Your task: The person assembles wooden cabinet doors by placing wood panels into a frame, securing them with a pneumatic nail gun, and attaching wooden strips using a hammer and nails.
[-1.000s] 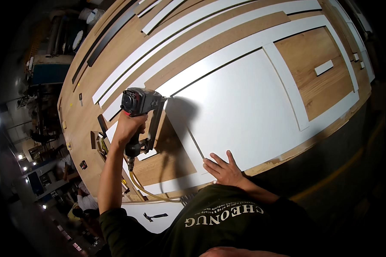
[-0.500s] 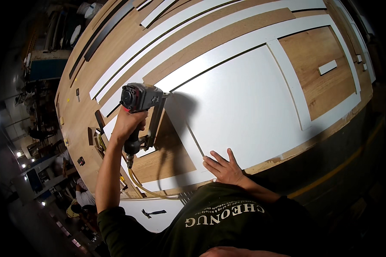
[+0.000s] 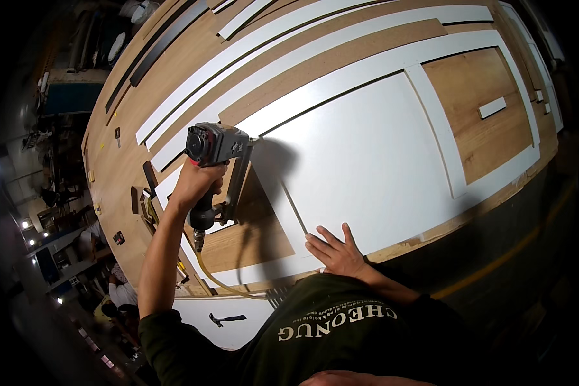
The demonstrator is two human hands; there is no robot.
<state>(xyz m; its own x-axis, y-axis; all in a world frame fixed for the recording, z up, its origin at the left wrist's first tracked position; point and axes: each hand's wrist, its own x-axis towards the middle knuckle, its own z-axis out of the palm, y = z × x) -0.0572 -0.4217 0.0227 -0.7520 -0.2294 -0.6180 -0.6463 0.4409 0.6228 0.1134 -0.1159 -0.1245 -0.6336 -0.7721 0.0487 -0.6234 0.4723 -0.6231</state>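
Observation:
My left hand (image 3: 196, 184) is wrapped round the grip of a black pneumatic nail gun (image 3: 217, 145). The gun's nose meets the white frame at the upper left corner of a white panel (image 3: 360, 148). From the base of its handle a yellow air hose (image 3: 215, 278) runs down toward my body. My right hand (image 3: 338, 253) rests flat with spread fingers on the near edge of the white panel, beside a frame joint. White strips form the frame (image 3: 437, 128) around the panel and around wood-toned openings on either side.
Long white strips (image 3: 238, 64) and bare brown boards (image 3: 341, 64) lie across the far side of the workbench (image 3: 125, 193). A small white block (image 3: 493, 108) sits in the right opening. A hammer (image 3: 227, 319) lies on a white surface at the lower left.
The view has shifted slightly, so the bench appears a little to the right. The nail gun stays at the same corner, and my right hand has kept its place on the panel.

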